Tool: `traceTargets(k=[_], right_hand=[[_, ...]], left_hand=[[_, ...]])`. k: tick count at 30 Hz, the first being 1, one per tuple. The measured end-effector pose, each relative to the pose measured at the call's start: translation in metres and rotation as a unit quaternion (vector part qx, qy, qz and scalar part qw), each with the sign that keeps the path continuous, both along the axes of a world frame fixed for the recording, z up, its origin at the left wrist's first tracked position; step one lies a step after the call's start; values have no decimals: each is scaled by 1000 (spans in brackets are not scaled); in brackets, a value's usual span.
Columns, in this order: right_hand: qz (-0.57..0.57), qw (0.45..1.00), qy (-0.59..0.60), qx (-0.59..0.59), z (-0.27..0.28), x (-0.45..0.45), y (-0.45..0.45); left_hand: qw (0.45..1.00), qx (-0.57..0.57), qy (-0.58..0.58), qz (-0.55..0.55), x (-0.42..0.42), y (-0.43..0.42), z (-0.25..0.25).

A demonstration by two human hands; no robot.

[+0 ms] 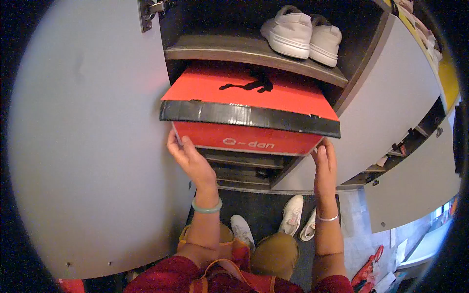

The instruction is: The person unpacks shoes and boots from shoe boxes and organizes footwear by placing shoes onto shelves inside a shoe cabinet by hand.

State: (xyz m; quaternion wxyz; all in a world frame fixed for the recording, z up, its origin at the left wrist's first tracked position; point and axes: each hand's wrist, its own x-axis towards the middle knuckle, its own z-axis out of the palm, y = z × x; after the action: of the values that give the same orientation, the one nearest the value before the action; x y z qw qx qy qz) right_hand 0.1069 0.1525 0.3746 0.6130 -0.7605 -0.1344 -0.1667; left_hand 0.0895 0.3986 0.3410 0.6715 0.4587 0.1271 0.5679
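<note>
A red shoe box (249,134) with a black-edged lid sits partly inside the cabinet, below the upper shelf, its front end sticking out. "Q-dan" is printed on the front, and a black figure shows on the lid. My left hand (191,158) holds the box's lower left corner, thumb at the front side. At the lower right corner, my right hand (325,158) grips the box, its fingers partly hidden by it. Above the box, a pair of white shoes (291,34) stands on the shelf (215,47).
A large pale cabinet door (93,146) stands open at the left. Lower shelves (234,172) show beneath the box. White shoes (292,215) are on the dark mat near my legs. Another door (415,180) hangs open at the right, above a red item (367,271) on the floor.
</note>
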Motion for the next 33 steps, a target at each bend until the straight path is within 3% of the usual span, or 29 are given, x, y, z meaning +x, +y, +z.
traceTargets(k=[3, 4, 6, 7, 10, 13, 14, 16, 18, 20, 23, 25, 27, 33], right_hand=[[-17, 1000, -12, 1, -16, -18, -12], [5, 996, 7, 92, -20, -27, -15], [60, 942, 82, 320, -24, -32, -22], [75, 936, 145, 312, -32, -33, -35], [146, 918, 177, 323, -36, -20, -64], [176, 918, 233, 266, -45, -16, -87], [173, 917, 236, 271, -48, -22, -93], [175, 907, 247, 292, -54, -42, -100], [127, 922, 264, 251, -60, -65, -104], [177, 940, 234, 172, -42, -85, -103], [161, 960, 219, 72, -27, -137, -131], [159, 937, 295, 100, -27, -155, -145], [114, 961, 250, 24, -39, -162, -169], [-58, 962, 268, 4, -47, -219, -207]], left_hand=[[997, -56, -18, 44, -20, -7, 12], [996, -31, 20, 81, -27, 0, -1], [997, -59, -46, 2, -48, -1, -19], [989, -106, -87, -49, -59, -3, -25], [983, -103, -18, -152, -94, -6, -32], [958, -120, 40, -256, -126, 3, -23], [936, -172, 80, -297, -136, 12, -23], [934, -167, 93, -300, -154, 9, -21], [935, -143, 107, -307, -156, 7, -18], [932, -120, 125, -317, -154, -1, -19], [919, -63, 165, -352, -136, -16, -25], [897, -17, 194, -396, -120, -26, -31], [869, 31, 205, -449, -102, -45, -35], [759, 216, 177, -588, -85, -113, -46]])
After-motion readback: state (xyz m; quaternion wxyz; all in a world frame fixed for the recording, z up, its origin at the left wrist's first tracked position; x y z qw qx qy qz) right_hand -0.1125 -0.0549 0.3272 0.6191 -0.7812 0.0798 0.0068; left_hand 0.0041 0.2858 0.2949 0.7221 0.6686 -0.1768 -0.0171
